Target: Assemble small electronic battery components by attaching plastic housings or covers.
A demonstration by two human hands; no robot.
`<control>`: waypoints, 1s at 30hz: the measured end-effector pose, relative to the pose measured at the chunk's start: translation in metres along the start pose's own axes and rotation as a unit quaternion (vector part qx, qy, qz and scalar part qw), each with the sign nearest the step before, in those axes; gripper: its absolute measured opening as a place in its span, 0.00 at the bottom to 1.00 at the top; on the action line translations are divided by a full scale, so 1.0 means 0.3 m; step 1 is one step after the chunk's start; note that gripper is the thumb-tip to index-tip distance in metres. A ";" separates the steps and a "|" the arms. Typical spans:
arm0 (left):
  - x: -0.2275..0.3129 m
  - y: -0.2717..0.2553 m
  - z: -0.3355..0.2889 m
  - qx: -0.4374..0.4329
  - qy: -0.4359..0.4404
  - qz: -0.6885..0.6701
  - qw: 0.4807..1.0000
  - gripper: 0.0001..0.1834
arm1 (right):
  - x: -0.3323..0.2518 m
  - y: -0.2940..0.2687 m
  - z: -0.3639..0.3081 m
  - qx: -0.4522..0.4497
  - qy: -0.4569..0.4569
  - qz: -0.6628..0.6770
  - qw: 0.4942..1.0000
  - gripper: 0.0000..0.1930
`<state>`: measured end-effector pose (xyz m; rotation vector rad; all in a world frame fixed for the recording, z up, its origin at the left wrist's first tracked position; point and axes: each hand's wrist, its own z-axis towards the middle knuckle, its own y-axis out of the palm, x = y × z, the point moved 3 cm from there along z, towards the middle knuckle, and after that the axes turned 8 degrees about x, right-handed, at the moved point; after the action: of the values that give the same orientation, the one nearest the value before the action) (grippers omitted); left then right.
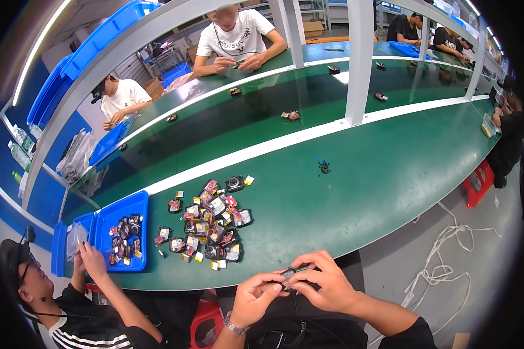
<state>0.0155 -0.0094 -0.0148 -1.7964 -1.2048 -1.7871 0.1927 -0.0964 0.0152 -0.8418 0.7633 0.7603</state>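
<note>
Close to the table's front edge, my left hand and my right hand are both closed on a small dark electronic device housing. My fingers and thumbs cover much of it, so its inner details are hard to make out. A metal watch is on my left wrist. Ahead and to the left of my hands lies a spread of similar black device housings, several with reddish circuit boards and small silvery battery cells showing. A little group of tiny black parts sits farther out on the green table.
At left, a blue tray holds more housings; beside it a co-worker handles a clear plastic bag. A grey upright rises from the white rail. Beyond it, a belt carries scattered devices. White cables lie on the floor.
</note>
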 end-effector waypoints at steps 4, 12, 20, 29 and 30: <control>0.002 -0.010 -0.006 -0.039 0.020 0.017 0.999 0.12 | -0.009 0.003 0.003 0.017 0.008 0.008 1.000 0.10; -0.015 -0.009 -0.010 -0.026 -0.005 0.018 0.999 0.10 | -0.003 0.012 -0.006 0.025 -0.015 0.008 1.000 0.09; -0.002 -0.026 0.000 -0.038 -0.031 0.028 0.998 0.07 | -0.017 -0.012 0.021 -0.067 -0.031 -0.002 0.997 0.06; 0.017 -0.016 0.010 -0.040 -0.076 0.120 0.989 0.07 | -0.021 -0.019 0.039 -0.128 -0.043 -0.012 0.991 0.04; 0.018 -0.011 0.008 -0.030 -0.046 0.096 0.994 0.08 | -0.021 -0.013 0.035 -0.127 -0.042 -0.012 0.991 0.04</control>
<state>0.0137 -0.0039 -0.0113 -1.9744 -0.9823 -1.6645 0.1955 -0.0910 0.0265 -1.0383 0.5874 0.8779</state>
